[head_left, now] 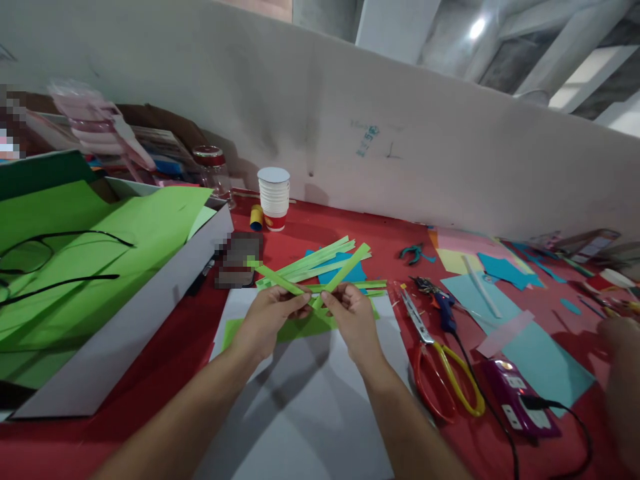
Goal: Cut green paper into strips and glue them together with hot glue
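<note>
Between my hands is a green paper strip (350,265), bent into a V whose two arms point up and outward. My left hand (273,308) pinches its left arm between thumb and fingers. My right hand (350,308) pinches the strip close to the fold, fingers curled. Just below lies a flat green paper piece (305,328) on a white sheet (315,400). Beyond my fingers rests a loose pile of light green paper strips (315,255), partly over blue paper (353,270).
At left stands a white box (130,320) with green sheets and eyeglasses (65,237). Paper cups (275,198) stand behind. To the right lie scissors (435,360), a glue gun (444,310), a purple power strip (520,400) and pliers (413,253). Another person's arm (623,373) reaches in at far right.
</note>
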A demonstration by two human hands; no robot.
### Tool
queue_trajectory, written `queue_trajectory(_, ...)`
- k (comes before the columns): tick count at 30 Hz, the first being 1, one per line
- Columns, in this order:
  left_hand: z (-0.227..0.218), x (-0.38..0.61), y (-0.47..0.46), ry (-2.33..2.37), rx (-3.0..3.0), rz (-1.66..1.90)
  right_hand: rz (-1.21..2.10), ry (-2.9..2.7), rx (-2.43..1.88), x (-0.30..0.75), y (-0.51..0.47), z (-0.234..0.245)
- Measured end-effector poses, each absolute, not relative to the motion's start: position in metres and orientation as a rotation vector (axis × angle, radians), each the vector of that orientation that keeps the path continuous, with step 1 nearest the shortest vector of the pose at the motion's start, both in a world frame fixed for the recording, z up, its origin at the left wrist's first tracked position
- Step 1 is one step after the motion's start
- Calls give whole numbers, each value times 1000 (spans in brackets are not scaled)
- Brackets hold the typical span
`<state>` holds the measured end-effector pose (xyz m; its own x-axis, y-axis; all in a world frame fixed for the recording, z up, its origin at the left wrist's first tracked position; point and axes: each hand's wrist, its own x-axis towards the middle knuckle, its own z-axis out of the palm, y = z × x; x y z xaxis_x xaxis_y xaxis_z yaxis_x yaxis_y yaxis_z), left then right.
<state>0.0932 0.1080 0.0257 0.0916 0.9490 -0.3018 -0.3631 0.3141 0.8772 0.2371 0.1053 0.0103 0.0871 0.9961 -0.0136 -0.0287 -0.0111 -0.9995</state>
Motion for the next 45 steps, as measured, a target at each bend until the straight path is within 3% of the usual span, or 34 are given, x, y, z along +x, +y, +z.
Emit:
queue_trajectory(28,23,94,105,973,729,1063,1113,-1143,-1246,233,100,17)
queue_trajectory(36,31,97,104,984,650,1205,1363,-996,-1226,232,99,23)
queue_trajectory(45,25,103,100,995,678,1313,1319,-982,-1178,226,97,25)
